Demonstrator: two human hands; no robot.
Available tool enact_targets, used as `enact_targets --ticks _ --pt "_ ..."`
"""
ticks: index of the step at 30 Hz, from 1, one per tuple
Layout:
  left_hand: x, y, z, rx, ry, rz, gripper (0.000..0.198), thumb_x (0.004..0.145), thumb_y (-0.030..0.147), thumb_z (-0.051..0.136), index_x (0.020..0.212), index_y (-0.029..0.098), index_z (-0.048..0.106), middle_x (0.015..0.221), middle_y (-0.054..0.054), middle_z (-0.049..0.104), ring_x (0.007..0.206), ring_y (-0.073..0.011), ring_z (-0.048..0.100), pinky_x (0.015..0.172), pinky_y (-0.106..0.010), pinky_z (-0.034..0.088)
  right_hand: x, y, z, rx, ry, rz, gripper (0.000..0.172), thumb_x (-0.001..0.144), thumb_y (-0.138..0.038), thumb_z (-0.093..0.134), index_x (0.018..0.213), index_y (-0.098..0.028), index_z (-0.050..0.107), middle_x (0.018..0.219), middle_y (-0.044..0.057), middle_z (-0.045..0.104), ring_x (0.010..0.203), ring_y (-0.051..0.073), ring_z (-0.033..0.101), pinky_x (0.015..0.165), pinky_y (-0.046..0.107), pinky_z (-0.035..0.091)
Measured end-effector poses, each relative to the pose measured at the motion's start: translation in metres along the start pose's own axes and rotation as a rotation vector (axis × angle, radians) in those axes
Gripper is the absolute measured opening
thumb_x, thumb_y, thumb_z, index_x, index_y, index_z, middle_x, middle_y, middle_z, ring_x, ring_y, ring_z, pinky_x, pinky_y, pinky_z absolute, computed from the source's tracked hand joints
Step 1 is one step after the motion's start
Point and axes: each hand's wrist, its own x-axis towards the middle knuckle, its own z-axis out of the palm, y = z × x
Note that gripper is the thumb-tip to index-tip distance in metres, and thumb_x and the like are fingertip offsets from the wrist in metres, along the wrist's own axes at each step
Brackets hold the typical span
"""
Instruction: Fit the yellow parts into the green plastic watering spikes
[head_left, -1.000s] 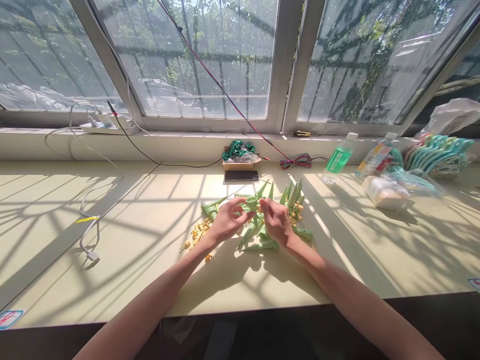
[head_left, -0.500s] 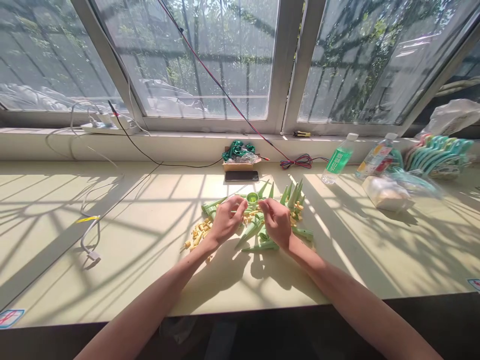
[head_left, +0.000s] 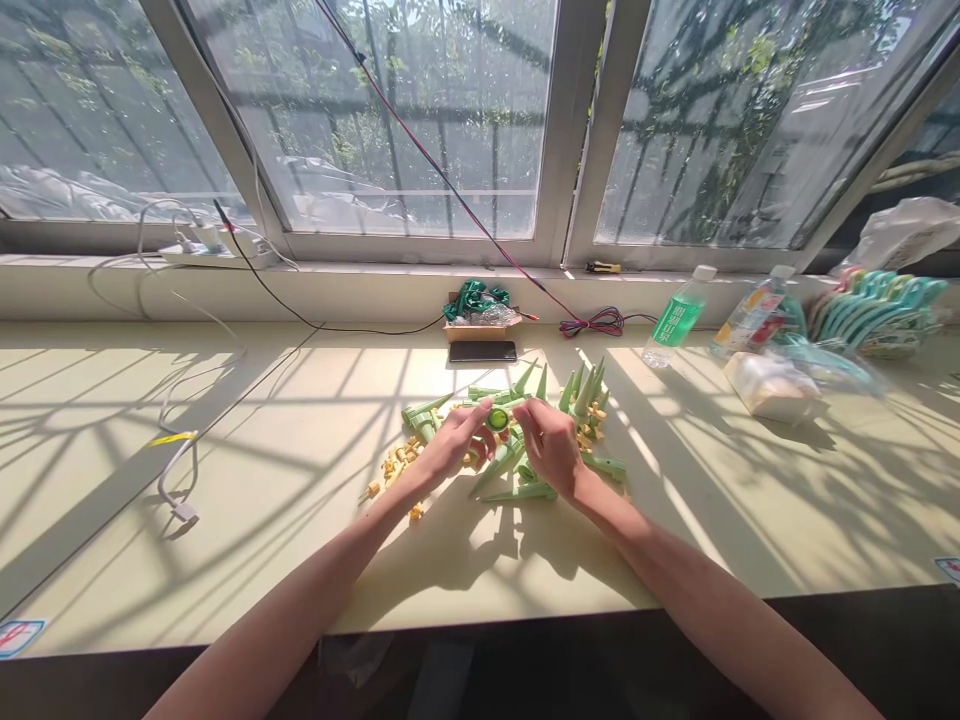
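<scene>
Right above the messy heap on the table (head_left: 262,570), the left hand (head_left: 454,442) is holding a hollow green piece (head_left: 497,419), and its round opening is facing the camera now. A second ago that opening was pointing more upward, and half a second ago the piece was sitting a bit higher and further right, so it's been tipping over and shifting toward the left hand. The left fingers are clamping on its left edge, with the lower ones spreading underneath it; half a second ago they were looking more bunched up.

The right hand (head_left: 553,440) is barely changing. Its thumb and fingertips are bunching together just beside the piece's right side, but honestly I can't tell if they're pinching something small or only touching the edge.

Under and around both hands, the green cones (head_left: 519,492) are lying every which way, while a few at the right back are standing points up. Little yellow bits (head_left: 397,462) are scattering out past the left wrist, and more are showing by the right hand.

Behind all that, the phone (head_left: 482,351) is lying flat in front of the small cardboard box (head_left: 480,332), both staying put. Same with the green-labelled bottle (head_left: 675,322), which is standing off to the right.
</scene>
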Motion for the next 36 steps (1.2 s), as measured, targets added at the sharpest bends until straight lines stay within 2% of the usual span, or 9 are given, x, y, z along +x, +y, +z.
enact_targets --ticks 7,10,13,17,20,25,29,33,36 --pt "-0.004 -0.004 -0.003 0.330 -0.015 0.144 0.042 0.094 0.055 0.047 0.097 0.014 0.058 0.066 0.000 0.055 0.048 -0.0113 0.054 0.045 -0.023 0.043 0.000 -0.001 0.001 -0.005 0.057 0.064 0.037 0.101 -0.027 0.041 0.064 -0.021 0.038 0.054 -0.006 0.036 0.047 0.009 0.033 0.050 0.024 0.030" --pt "-0.006 -0.004 -0.002 0.452 0.059 0.279 0.038 0.093 0.048 0.054 0.113 0.016 0.056 0.091 -0.006 0.061 0.067 -0.0140 0.063 0.057 -0.025 0.052 0.000 -0.003 0.000 -0.024 0.087 0.071 0.040 0.101 -0.027 0.040 0.063 -0.021 0.034 0.053 -0.006 0.035 0.046 0.008 0.032 0.050 0.024 0.028" --pt "-0.005 -0.007 -0.002 0.556 0.073 0.449 0.033 0.092 0.037 0.059 0.119 0.018 0.056 0.117 -0.010 0.054 0.076 -0.0122 0.064 0.061 -0.023 0.055 0.000 -0.004 -0.001 -0.043 0.090 0.088 0.041 0.102 -0.029 0.038 0.062 -0.021 0.034 0.052 -0.006 0.035 0.045 0.008 0.031 0.049 0.024 0.028" --pt "-0.001 -0.014 -0.003 0.686 0.120 0.663 0.026 0.092 0.022 0.058 0.118 0.020 0.056 0.115 -0.008 0.055 0.066 -0.0058 0.059 0.057 -0.020 0.054 0.001 -0.005 0.000 -0.057 0.085 0.112 0.043 0.102 -0.032 0.036 0.061 -0.021 0.035 0.051 -0.006 0.035 0.045 0.008 0.030 0.048 0.024 0.027" --pt "0.001 -0.017 -0.003 0.761 0.200 0.710 0.025 0.091 0.015 0.058 0.115 0.022 0.060 0.113 -0.007 0.056 0.065 -0.0051 0.057 0.057 -0.019 0.054 0.001 -0.005 0.000 -0.046 0.077 0.136 0.045 0.102 -0.034 0.035 0.060 -0.021 0.037 0.050 -0.005 0.036 0.044 0.009 0.031 0.048 0.024 0.028" --pt "-0.001 -0.013 0.001 0.751 0.266 0.572 0.020 0.091 0.024 0.060 0.110 0.021 0.062 0.114 -0.007 0.057 0.064 -0.0064 0.058 0.059 -0.022 0.055 0.000 -0.005 0.001 -0.022 0.072 0.173 0.044 0.102 -0.036 0.038 0.061 -0.021 0.039 0.051 -0.005 0.038 0.045 0.009 0.034 0.049 0.024 0.030" --pt "-0.001 -0.005 0.001 0.521 0.302 0.355 0.028 0.088 0.042 0.063 0.100 0.017 0.060 0.100 -0.005 0.061 0.061 -0.0089 0.059 0.051 -0.020 0.051 0.000 -0.007 0.000 -0.046 0.105 0.147 0.043 0.102 -0.035 0.040 0.062 -0.021 0.036 0.054 -0.004 0.038 0.048 0.010 0.034 0.051 0.025 0.029" --pt "0.000 0.002 0.000 0.287 0.170 0.114 0.045 0.089 0.057 0.055 0.074 0.014 0.059 0.060 -0.001 0.057 0.045 -0.0101 0.053 0.040 -0.020 0.041 0.001 -0.009 -0.002 -0.030 0.091 0.099 0.039 0.102 -0.030 0.041 0.064 -0.021 0.039 0.057 -0.003 0.042 0.051 0.011 0.037 0.053 0.025 0.031" --pt "0.000 0.003 -0.001 0.151 0.050 -0.005 0.053 0.088 0.063 0.051 0.069 0.013 0.060 0.051 -0.001 0.055 0.038 -0.0099 0.049 0.037 -0.021 0.037 0.001 -0.009 -0.002 -0.012 0.048 0.050 0.035 0.101 -0.027 0.041 0.067 -0.021 0.042 0.059 -0.002 0.044 0.053 0.011 0.039 0.055 0.025 0.032"
